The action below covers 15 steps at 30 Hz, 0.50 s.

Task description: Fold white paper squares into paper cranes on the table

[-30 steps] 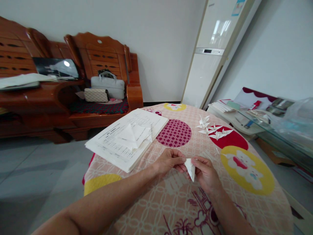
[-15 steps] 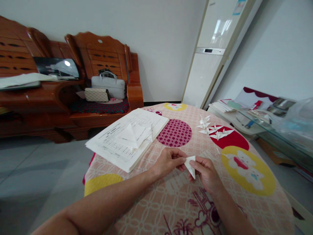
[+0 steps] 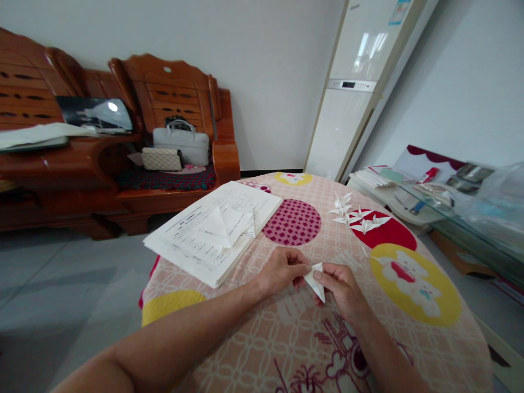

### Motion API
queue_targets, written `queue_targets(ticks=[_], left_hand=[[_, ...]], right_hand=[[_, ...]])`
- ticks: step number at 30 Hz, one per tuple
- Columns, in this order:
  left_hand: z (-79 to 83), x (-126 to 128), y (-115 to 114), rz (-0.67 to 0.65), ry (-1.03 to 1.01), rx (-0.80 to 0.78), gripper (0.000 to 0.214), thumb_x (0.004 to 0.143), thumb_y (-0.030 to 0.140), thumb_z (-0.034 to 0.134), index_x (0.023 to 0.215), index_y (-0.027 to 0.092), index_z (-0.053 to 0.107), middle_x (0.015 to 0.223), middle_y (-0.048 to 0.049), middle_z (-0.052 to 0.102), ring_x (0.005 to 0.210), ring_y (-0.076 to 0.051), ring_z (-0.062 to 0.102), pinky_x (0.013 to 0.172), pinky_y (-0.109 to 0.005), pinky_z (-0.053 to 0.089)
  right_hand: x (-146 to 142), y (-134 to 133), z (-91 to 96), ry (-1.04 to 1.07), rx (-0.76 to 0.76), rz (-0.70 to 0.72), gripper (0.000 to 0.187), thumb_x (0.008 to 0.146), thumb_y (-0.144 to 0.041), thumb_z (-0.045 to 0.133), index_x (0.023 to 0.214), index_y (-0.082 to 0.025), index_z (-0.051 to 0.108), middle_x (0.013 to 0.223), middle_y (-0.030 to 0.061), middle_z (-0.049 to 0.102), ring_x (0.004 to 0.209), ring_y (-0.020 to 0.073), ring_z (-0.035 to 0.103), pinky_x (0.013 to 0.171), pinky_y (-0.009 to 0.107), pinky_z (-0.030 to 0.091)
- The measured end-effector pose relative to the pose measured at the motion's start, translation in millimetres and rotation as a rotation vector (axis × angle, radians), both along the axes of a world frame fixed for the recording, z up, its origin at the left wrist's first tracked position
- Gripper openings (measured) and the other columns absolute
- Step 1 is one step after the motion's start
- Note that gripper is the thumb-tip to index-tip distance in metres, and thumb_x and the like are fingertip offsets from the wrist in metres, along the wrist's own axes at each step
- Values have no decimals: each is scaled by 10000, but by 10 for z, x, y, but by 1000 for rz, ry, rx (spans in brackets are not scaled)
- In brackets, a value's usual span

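Between both hands, above the patterned tablecloth (image 3: 262, 338), is a small folded piece of white paper (image 3: 316, 286) with a point toward me. My left hand (image 3: 284, 268) pinches its left corner between thumb and fingers. My right hand (image 3: 341, 286) grips the right side, thumb on top; some fingertips are hidden under the paper. Beyond my right hand, several white folded paper cranes (image 3: 364, 222) stand in a cluster. To the left, folded white paper pieces (image 3: 223, 226) lie on a thick stack of printed sheets (image 3: 192, 256).
A glass-topped side table (image 3: 458, 221) with papers and a plastic bag stands at the right. Behind are a tall white cabinet-like unit (image 3: 347, 109) and a carved wooden bench (image 3: 176, 98) holding a grey bag (image 3: 192, 146) and a quilted purse (image 3: 161, 159).
My right hand has shifted slightly left, and the folded paper has turned a little and moved slightly left with it. My left hand has barely moved.
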<state>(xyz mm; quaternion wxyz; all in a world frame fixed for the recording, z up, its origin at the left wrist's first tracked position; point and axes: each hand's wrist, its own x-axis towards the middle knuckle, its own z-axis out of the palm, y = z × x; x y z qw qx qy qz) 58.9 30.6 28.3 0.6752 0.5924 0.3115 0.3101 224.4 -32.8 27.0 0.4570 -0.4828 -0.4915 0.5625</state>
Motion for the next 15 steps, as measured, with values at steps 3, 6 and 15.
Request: queue_targets(ticks=[3,6,15], left_hand=[[-4,-18,14,-69,76,105,301,806,419,613,731,131,570,523,18,546,435,-82,488,431,-182,349],[2,-16,11,-98,94,217,361,844,460,561,688,135,537,508,37,475,450,-64,424,432,-178,273],[-42,59,-16,-103,11,117,445,852,543,517,650,152,455,501,58,403,441,-52,337,428,-191,210]], right_hand=[[10,-3,-10,-20,-2,20,266,833,-361,611,715,-133,681,493,9,616,403,109,513,414,205,387],[4,-6,-19,8,3,38,273,837,-361,619,695,-134,672,502,12,623,415,107,523,430,204,396],[-19,-17,-53,161,-60,39,290,766,-379,686,627,-133,626,455,20,621,346,109,517,358,189,377]])
